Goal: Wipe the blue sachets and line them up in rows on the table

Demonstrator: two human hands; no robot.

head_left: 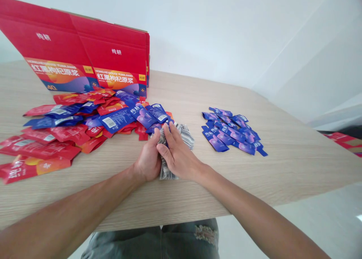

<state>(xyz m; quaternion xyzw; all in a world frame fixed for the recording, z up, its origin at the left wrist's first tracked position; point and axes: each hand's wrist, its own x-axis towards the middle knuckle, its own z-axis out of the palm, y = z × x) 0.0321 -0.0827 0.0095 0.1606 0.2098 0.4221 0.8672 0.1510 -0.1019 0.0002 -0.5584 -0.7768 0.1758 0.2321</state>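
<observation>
- The left grip is clenched on the left side of a striped bundle of grey-and-white sachets, with the fingers curled in against it.
- The right grip lies over the same bundle from the right. Its fingers stretch along the top and press it towards the other hand, so both are grasping it.
- The bundle rests on the worktop, about midway between the left and right sides and closer to the near edge than to the wall.
- A loose pile of red and blue sachets spreads to the left and behind. Its nearest blue packets come right up to the far end of the bundle, so that side is crowded.
- A smaller group of blue sachets lies to the right, apart from the bundle, with a bare strip of wood between them.
- Past that group the worktop is bare out to its right edge, which slants from the back wall down to the near right corner.
- A wide bare band runs along the near edge, and both forearms cross it.
- Flat red cartons stand upright at the back left, behind the pile and close to the wall.
- More red packets show beyond the right edge, off the worktop.
- Denim-clad legs show below the near edge.
</observation>
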